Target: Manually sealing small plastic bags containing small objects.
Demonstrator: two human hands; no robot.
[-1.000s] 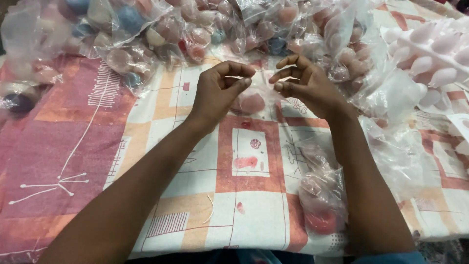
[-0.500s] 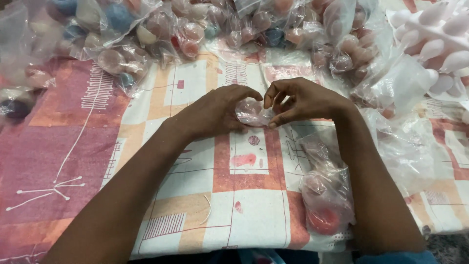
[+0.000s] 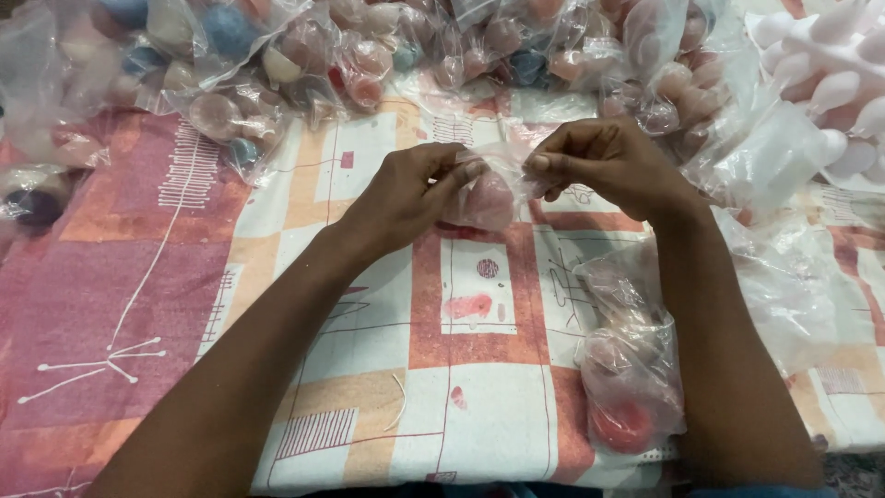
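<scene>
Two hands, the left hand (image 3: 406,194) and right hand (image 3: 604,166), pinch one small clear bag (image 3: 487,195) with one pink ball above the tabletop (image 3: 479,369), farther apart than before.

Small clear bag (image 3: 487,195) with pink ball at centre; heap of bagged balls (image 3: 369,46) at twelve o'clock; more bags (image 3: 631,369) at four.

Bare patterned cloth (image 3: 277,277) lies open left — bagged sponges (image 3: 277,65) crowd the far edge, bags (image 3: 631,387) right.
</scene>
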